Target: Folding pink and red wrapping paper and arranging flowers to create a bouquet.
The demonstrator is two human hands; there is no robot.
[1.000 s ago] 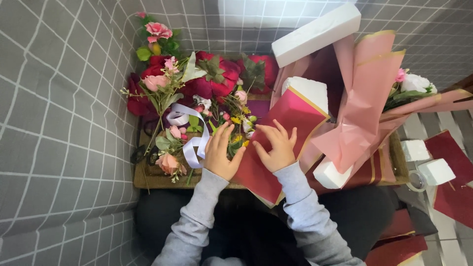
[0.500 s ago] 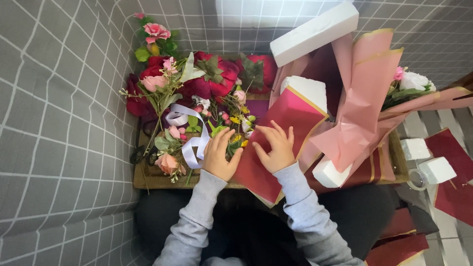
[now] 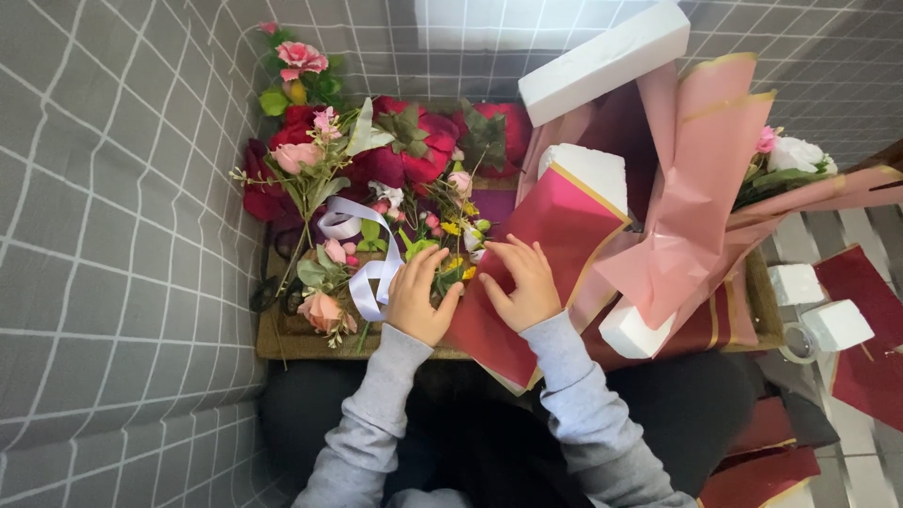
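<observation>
Crimson gold-edged wrapping paper (image 3: 555, 235), lilac ribbon (image 3: 362, 273), grey white-gridded cloth (image 3: 113, 188).
</observation>
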